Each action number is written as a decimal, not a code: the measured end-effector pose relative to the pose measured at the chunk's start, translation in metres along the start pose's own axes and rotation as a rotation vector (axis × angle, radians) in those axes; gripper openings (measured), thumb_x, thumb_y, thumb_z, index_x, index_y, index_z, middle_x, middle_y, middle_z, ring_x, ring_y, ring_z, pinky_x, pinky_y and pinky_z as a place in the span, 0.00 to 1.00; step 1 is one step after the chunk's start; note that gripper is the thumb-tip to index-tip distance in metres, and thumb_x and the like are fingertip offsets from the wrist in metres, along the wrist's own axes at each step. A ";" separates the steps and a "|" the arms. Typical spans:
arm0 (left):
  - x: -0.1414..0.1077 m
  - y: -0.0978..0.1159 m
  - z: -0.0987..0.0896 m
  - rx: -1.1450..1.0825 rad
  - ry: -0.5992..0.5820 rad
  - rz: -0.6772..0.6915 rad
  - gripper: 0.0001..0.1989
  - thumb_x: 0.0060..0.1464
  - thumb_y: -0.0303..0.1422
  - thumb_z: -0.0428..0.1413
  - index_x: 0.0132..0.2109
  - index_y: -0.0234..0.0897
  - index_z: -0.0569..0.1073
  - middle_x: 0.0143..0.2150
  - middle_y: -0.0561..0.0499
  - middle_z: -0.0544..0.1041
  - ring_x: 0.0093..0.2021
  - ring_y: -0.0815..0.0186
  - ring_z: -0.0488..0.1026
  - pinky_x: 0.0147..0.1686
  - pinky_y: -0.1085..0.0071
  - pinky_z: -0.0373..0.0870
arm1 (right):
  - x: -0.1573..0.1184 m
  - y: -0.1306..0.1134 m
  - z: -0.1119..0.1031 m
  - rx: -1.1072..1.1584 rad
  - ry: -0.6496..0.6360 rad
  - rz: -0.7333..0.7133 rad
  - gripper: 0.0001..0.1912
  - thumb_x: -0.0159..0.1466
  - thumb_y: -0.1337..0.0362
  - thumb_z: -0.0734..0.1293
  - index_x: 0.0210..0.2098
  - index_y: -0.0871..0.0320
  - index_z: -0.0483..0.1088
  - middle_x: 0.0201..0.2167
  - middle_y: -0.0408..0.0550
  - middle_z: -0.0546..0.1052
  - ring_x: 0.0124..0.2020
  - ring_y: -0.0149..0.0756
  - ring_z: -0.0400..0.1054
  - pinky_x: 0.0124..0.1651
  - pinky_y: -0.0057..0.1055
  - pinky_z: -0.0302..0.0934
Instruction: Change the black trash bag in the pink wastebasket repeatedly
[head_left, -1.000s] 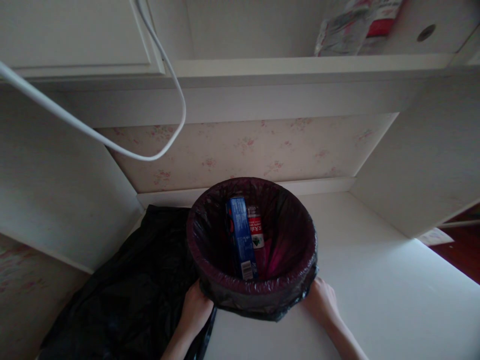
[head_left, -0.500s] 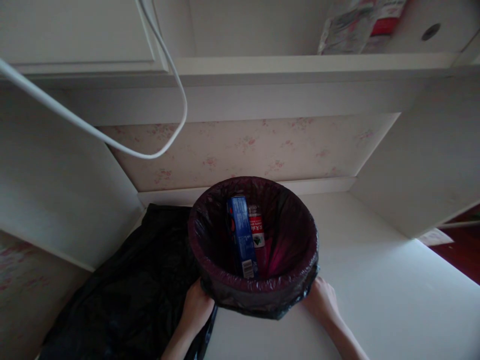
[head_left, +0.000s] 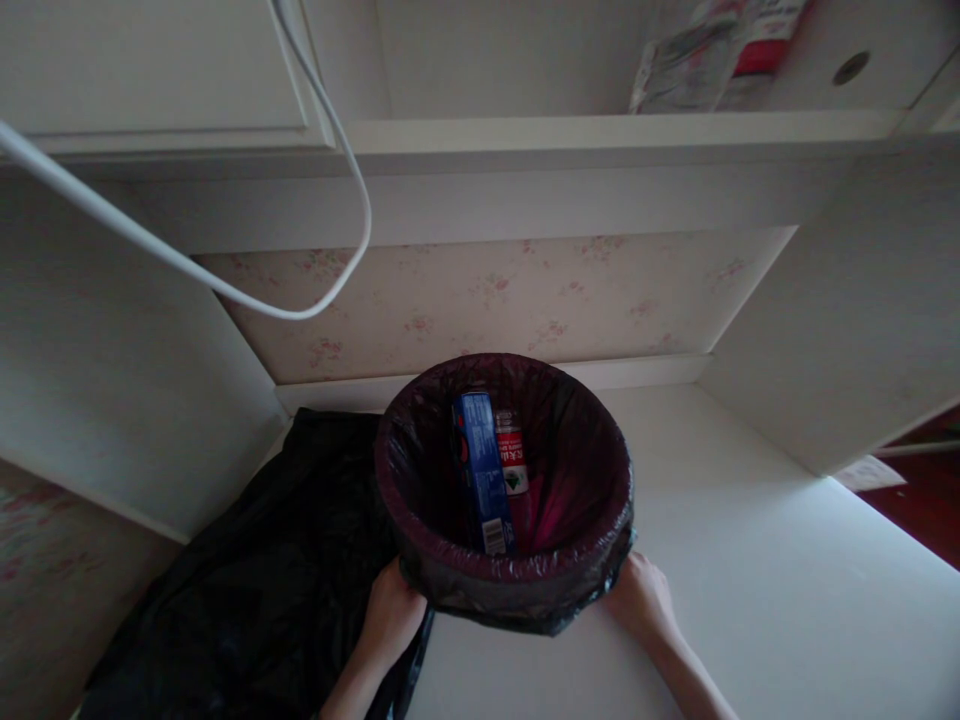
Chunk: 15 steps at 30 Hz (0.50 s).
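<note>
A round trash can, lined with a dark purple-black trash bag (head_left: pixel 517 568) folded over its rim, stands upright on the white surface. Inside it lean a long blue box (head_left: pixel 484 470) and a clear plastic bottle (head_left: pixel 511 455) with a red label. My left hand (head_left: pixel 396 598) is closed at the can's near left side, fingertips tucked out of sight below the folded bag. On the near right side my right hand (head_left: pixel 637 592) is closed against the can in the same way, its fingertips also hidden.
A large black plastic bag or sheet (head_left: pixel 262 560) lies spread to the left. White panels flank the surface (head_left: pixel 750 560), with flowered wallpaper (head_left: pixel 495 300) behind. Above, a shelf (head_left: pixel 525 132) holds clear-wrapped items (head_left: pixel 690 70). A white cable (head_left: pixel 300 312) hangs at upper left.
The can and both hands stay almost in place, with only a very slight shift to the left. The box and bottle still lean inside.
</note>
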<state>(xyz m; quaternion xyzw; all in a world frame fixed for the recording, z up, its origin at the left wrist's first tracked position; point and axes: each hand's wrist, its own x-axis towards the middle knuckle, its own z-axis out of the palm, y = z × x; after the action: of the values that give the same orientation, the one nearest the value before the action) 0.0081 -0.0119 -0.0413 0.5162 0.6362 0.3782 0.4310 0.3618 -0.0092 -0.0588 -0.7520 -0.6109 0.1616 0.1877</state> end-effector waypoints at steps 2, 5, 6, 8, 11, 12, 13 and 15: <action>-0.005 0.007 -0.003 -0.122 -0.022 -0.038 0.10 0.52 0.39 0.60 0.36 0.39 0.81 0.41 0.43 0.86 0.49 0.46 0.80 0.52 0.55 0.75 | 0.001 0.002 -0.002 0.253 0.012 0.035 0.14 0.60 0.58 0.60 0.28 0.56 0.75 0.28 0.52 0.82 0.34 0.47 0.77 0.34 0.33 0.65; -0.010 0.020 -0.014 -0.358 -0.037 -0.095 0.16 0.57 0.44 0.57 0.44 0.39 0.81 0.42 0.45 0.86 0.44 0.51 0.83 0.45 0.57 0.79 | 0.005 0.001 -0.009 0.630 0.013 0.107 0.24 0.67 0.47 0.56 0.37 0.56 0.75 0.29 0.51 0.82 0.33 0.46 0.77 0.33 0.35 0.68; -0.010 0.025 -0.019 -0.452 -0.035 -0.105 0.16 0.57 0.44 0.58 0.46 0.39 0.80 0.44 0.45 0.86 0.43 0.53 0.83 0.43 0.59 0.80 | 0.008 -0.001 -0.013 0.743 -0.008 0.124 0.26 0.68 0.44 0.55 0.38 0.56 0.75 0.30 0.51 0.82 0.32 0.46 0.77 0.33 0.36 0.69; -0.009 0.035 -0.029 -0.628 -0.030 -0.113 0.14 0.58 0.42 0.60 0.47 0.42 0.79 0.46 0.48 0.85 0.43 0.58 0.83 0.42 0.63 0.81 | 0.012 -0.006 -0.019 0.945 -0.085 0.137 0.29 0.68 0.40 0.56 0.39 0.55 0.76 0.30 0.53 0.83 0.32 0.48 0.79 0.35 0.40 0.72; -0.008 0.047 -0.038 -0.974 -0.080 -0.164 0.08 0.61 0.38 0.59 0.44 0.45 0.80 0.45 0.51 0.86 0.43 0.63 0.84 0.43 0.66 0.81 | 0.015 -0.017 -0.027 1.175 -0.217 0.132 0.27 0.68 0.40 0.59 0.42 0.54 0.78 0.35 0.55 0.85 0.37 0.51 0.82 0.42 0.46 0.75; -0.009 0.049 -0.038 -1.091 -0.107 -0.185 0.07 0.62 0.36 0.58 0.43 0.46 0.81 0.45 0.52 0.86 0.44 0.63 0.84 0.44 0.65 0.81 | 0.015 -0.020 -0.029 1.235 -0.249 0.129 0.25 0.67 0.41 0.61 0.43 0.54 0.79 0.37 0.55 0.86 0.40 0.51 0.82 0.44 0.48 0.75; -0.011 0.051 -0.038 -1.189 -0.130 -0.206 0.07 0.62 0.36 0.58 0.43 0.47 0.81 0.45 0.53 0.87 0.45 0.62 0.84 0.46 0.63 0.82 | 0.014 -0.024 -0.030 1.289 -0.272 0.124 0.25 0.67 0.42 0.61 0.43 0.53 0.79 0.39 0.54 0.86 0.42 0.51 0.82 0.46 0.49 0.75; -0.017 0.051 -0.033 -1.269 -0.138 -0.253 0.07 0.61 0.35 0.59 0.43 0.48 0.82 0.47 0.54 0.87 0.46 0.60 0.84 0.46 0.61 0.82 | 0.011 -0.030 -0.033 1.373 -0.293 0.112 0.24 0.67 0.42 0.62 0.43 0.52 0.80 0.43 0.53 0.86 0.47 0.51 0.81 0.51 0.51 0.75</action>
<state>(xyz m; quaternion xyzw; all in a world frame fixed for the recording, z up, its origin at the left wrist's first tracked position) -0.0047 -0.0204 0.0196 0.1055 0.3159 0.5929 0.7332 0.3537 0.0047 -0.0156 -0.4645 -0.3500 0.6196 0.5270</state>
